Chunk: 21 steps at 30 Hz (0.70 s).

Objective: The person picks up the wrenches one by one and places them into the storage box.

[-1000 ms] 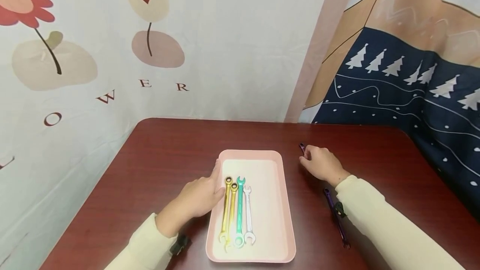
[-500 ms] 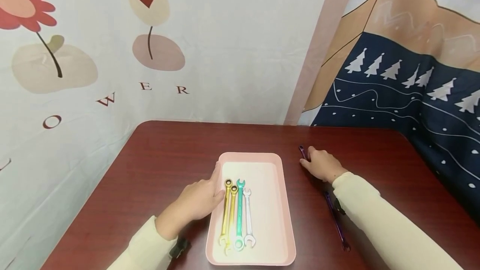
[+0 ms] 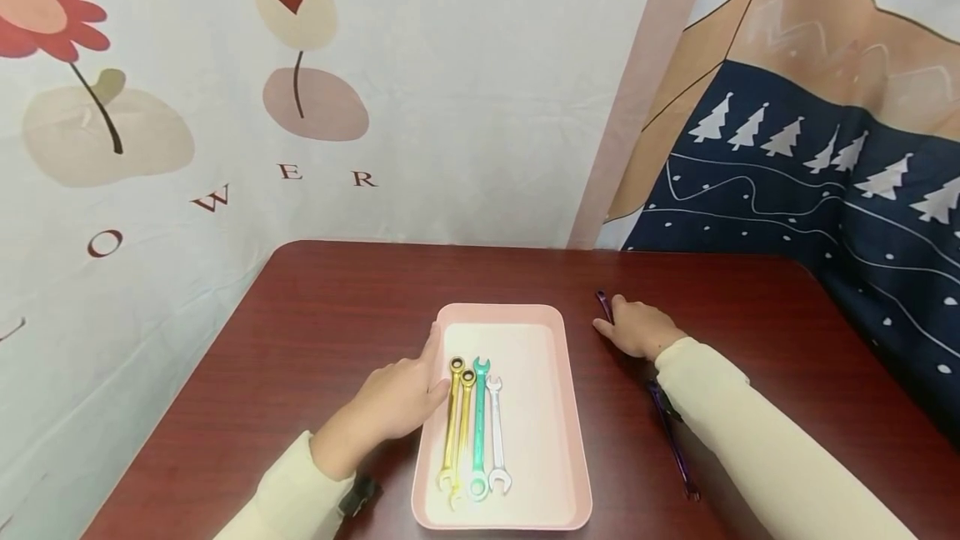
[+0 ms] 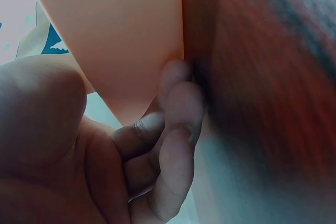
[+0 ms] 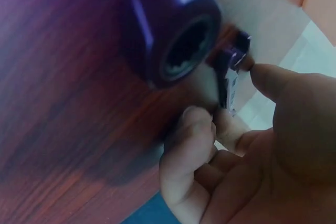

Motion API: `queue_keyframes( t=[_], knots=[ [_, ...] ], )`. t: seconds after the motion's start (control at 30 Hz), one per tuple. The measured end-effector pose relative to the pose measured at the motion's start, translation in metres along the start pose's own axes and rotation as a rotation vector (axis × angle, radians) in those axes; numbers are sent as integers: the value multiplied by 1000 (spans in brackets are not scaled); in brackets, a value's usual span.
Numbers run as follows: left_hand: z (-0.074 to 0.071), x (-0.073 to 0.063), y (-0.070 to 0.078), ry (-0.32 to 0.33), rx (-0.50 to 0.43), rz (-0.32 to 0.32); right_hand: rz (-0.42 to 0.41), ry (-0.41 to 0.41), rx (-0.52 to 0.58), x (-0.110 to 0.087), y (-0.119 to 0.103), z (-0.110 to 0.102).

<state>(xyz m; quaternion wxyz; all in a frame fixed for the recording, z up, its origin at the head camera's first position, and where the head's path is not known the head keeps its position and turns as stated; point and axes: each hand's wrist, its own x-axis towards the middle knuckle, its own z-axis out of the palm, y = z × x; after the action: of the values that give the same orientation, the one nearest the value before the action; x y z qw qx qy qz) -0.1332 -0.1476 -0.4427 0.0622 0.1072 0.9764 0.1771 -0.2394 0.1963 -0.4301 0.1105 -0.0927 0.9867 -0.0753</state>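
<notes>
In the head view, my left hand is at the left rim of a pink tray. The left wrist view shows the tray wall between its thumb and bent fingers. On the table to the right, my right hand is spread over a purple wrench, thumb on its left and fingers on its right. Its end shows between them in the right wrist view; the hand hides the rest. A second purple wrench lies nearer, partly beneath the right sleeve; its ring end looms close in the right wrist view.
Inside the tray, on its left half, lie two gold wrenches, a green wrench and a silver wrench, side by side. The dark red table ends at a printed cloth backdrop.
My right thumb has moved slightly left, away from the fingers, while the wrench beneath stays about where it was. The left hand and tray keep their places.
</notes>
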Motion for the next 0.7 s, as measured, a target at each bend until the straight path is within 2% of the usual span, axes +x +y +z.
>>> queue_keyframes(
  t=[0.2,0.47,0.7],
  knots=[
    [1,1,1,4,5,1,-16,-12,-58,-1,-1,-1],
    [0,0,0,5,2,-1,-57,14,-109,-2,-2,-2],
    [0,-1,1,6,-5,5,-39,22,-81,-3,-2,-2]
  ],
)
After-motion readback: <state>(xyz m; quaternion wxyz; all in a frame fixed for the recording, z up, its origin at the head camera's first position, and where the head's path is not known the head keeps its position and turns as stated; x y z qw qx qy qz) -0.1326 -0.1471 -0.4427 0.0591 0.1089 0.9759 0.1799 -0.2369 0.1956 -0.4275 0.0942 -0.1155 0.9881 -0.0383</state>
